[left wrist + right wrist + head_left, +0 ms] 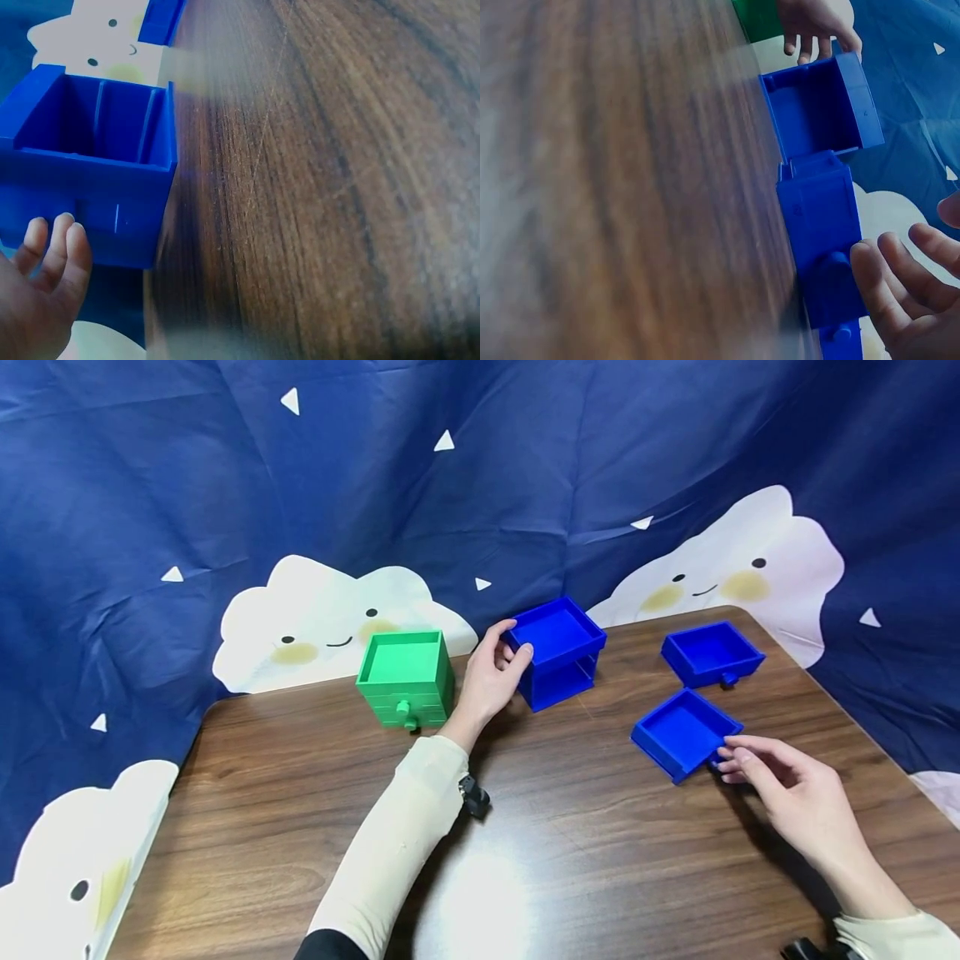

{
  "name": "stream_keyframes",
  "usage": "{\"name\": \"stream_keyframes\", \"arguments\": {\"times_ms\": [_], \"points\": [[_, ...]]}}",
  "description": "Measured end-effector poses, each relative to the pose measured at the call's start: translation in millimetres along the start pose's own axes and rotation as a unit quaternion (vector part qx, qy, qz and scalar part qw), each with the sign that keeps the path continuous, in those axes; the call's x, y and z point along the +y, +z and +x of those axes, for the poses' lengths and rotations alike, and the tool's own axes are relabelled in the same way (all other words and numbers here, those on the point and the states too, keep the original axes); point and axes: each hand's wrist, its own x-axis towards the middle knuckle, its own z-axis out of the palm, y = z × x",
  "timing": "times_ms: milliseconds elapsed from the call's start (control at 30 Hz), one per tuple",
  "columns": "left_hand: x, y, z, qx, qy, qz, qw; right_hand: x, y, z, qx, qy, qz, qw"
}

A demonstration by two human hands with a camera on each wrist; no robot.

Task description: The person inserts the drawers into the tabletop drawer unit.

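A blue cabinet (558, 672) with a tray-like top and an open front stands at the back. My left hand (491, 677) holds it at its left side, thumb and index finger at the top rim. In the left wrist view the other fingers (58, 251) lie along the side panel. To the right lies a blue drawer (686, 731), turned at an angle. My right hand (802, 793) is at its knob end, fingertips beside the knob (835, 264), thumb spread away. A second blue drawer (708, 653) with a round knob (729, 679) lies behind it.
A green cabinet (405, 681) with closed drawers and small knobs stands left of my left hand. Everything rests on a brown wooden table (300, 827). A dark blue curtain (510, 485) with white clouds hangs behind the table's back edge.
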Motion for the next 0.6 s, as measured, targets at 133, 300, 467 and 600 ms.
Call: {"name": "stream_keyframes", "arguments": {"times_ms": [133, 300, 467, 600], "points": [[-0.9, -1.0, -0.6, 0.0, 0.002, 0.0, 1.0, 4, -4, -1.7, -0.004, 0.015, -0.013, 0.9998], [-1.2, -1.8, -0.6, -0.006, 0.004, 0.015, 0.9999, 8, -6, -2.0, -0.012, 0.034, -0.041, 0.9985], [0.0, -2.3, -0.1, -0.012, 0.006, 0.024, 0.9996, 12, -6, -0.6, -0.023, 0.045, -0.046, 0.9976], [0.8, -2.1, 0.2, -0.014, 0.006, 0.024, 0.9996, 14, -8, 1.7, -0.035, 0.069, -0.049, 0.9958]]}}
